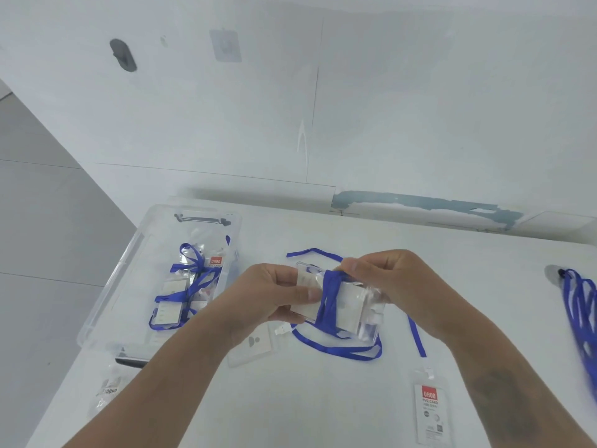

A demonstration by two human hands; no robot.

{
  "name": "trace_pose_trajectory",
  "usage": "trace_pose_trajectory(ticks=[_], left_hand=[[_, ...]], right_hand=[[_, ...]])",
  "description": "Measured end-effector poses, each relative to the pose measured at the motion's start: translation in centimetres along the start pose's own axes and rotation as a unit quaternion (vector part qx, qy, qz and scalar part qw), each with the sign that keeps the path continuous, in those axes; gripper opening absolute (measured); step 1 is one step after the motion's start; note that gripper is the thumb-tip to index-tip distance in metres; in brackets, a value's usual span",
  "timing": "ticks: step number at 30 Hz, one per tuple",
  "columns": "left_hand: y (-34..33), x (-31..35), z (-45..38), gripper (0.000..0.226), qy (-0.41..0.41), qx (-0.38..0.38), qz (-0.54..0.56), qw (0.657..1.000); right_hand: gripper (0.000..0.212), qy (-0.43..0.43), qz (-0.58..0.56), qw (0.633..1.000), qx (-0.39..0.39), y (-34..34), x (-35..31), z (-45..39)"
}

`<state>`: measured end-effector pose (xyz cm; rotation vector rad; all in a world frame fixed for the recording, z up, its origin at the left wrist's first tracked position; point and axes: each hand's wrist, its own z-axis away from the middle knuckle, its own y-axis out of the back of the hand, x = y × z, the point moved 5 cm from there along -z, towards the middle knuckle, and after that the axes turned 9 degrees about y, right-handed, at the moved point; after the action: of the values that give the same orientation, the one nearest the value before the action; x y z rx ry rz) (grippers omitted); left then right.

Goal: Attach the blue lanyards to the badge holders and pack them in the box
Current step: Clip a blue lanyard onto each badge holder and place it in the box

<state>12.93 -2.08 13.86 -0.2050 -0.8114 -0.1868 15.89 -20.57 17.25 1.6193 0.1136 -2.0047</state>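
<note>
Above the white table I hold a clear badge holder (352, 302) with a blue lanyard (329, 299) wound round its middle. My left hand (274, 295) grips the holder's left end, thumb on top. My right hand (381, 279) pinches the lanyard at the holder's upper edge. The lanyard's loose length (342, 349) trails on the table under the holder. At the left stands a clear plastic box (129, 270) with several holders and blue lanyards (187, 286) inside.
A packaged badge holder (431, 412) lies at the front right and another holder (252, 347) lies under my left wrist. A bunch of blue lanyards (581, 318) hangs at the right edge. A small packet (108, 389) sits near the table's front left edge.
</note>
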Motion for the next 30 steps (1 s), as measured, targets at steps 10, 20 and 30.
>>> trace_pose_trajectory(ticks=[10,20,30], left_hand=[[-0.4,1.2,0.0,0.020,-0.021,0.083,-0.128,0.988],[-2.7,2.9,0.9,0.007,-0.052,0.150,-0.224,0.962],[0.5,1.7,2.1,0.012,-0.018,0.194,-0.018,0.981]], right_hand=[[0.015,0.025,0.141,0.989,-0.023,0.7,0.3,-0.6],[0.012,0.043,0.153,0.985,-0.066,1.5,-0.5,-1.3],[0.019,0.072,-0.054,0.992,0.085,-0.3,1.0,-2.6]])
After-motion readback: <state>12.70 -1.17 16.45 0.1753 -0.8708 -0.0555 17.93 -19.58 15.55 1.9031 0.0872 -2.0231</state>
